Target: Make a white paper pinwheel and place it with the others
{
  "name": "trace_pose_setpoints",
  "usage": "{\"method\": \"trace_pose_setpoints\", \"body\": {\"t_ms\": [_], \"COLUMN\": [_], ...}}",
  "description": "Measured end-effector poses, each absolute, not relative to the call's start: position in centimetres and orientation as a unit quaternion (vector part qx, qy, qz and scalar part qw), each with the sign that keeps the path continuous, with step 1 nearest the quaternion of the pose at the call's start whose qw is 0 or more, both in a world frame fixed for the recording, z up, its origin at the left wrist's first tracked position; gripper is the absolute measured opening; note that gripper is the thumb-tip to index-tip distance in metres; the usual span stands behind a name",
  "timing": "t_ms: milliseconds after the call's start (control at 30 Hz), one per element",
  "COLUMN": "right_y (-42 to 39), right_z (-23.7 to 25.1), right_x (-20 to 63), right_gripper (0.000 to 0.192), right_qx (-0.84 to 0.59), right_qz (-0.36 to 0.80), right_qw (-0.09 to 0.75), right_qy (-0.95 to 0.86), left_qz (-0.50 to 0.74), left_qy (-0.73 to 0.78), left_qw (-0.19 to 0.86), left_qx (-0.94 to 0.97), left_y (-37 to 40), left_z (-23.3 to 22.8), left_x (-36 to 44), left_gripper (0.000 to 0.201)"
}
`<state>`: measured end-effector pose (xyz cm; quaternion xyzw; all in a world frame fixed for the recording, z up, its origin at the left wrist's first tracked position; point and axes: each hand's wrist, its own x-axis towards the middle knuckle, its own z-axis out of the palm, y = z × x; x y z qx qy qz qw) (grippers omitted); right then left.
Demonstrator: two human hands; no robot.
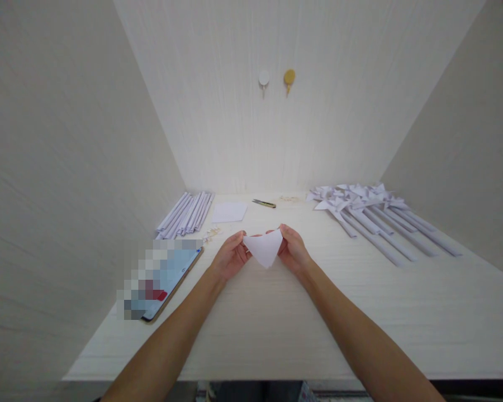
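Observation:
A small white sheet of paper (263, 248), folded into a triangle with its point toward me, is held up above the table. My left hand (231, 254) pinches its left corner, and my right hand (292, 248) pinches the right corner. Some fingers of both hands are hidden behind the paper. Beyond my hands lie a flat stack of white paper (229, 212) and a pair of thread snips (264, 204) with a yellowish handle.
Rolled white paper sticks (185, 215) are piled at the back left, above a phone (174, 282) that is partly pixelated. Several paper pinwheels on sticks (360, 209) lie at the right. Small pale bits (212, 233) are scattered near the paper stack. Two hooks (289, 77) are on the back wall.

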<state>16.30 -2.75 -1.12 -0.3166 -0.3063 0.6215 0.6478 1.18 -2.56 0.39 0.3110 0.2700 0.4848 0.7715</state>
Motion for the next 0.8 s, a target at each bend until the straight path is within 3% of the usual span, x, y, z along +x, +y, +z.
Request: {"method": "trace_pose_setpoints", "body": {"t_ms": [233, 367, 467, 700, 800], "right_y": [-2.5, -2.7, -3.3, -4.3, -4.4], "right_z": [-1.2, -1.2, -0.8, 0.2, 0.4], "right_x": [17.9, 18.4, 18.6, 18.1, 17.8], "right_gripper": [0.024, 0.02, 0.02, 0.018, 0.017], "right_qx": [-0.42, -0.509, -0.507, -0.538, -0.6], "right_qz": [0.512, 0.392, 0.382, 0.365, 0.328], "right_qw": [0.65, 0.573, 0.486, 0.31, 0.28], "right_qy": [-0.374, -0.509, -0.601, -0.694, -0.673], "left_qz": [0.581, 0.614, 0.609, 0.429, 0.33], "left_qy": [0.371, 0.435, 0.476, 0.604, 0.61], "left_qw": [0.641, 0.557, 0.5, 0.236, 0.128], "left_qx": [0.339, 0.351, 0.391, 0.629, 0.709], "left_y": [-0.9, -0.4, 0.2, 2.8, 2.5], "left_z": [0.2, 0.0, -0.1, 0.3, 0.8], "left_x": [0.4, 0.2, 0.4, 1.6, 2.7], "left_gripper": [0.012, 0.01, 0.012, 0.017, 0.034]}}
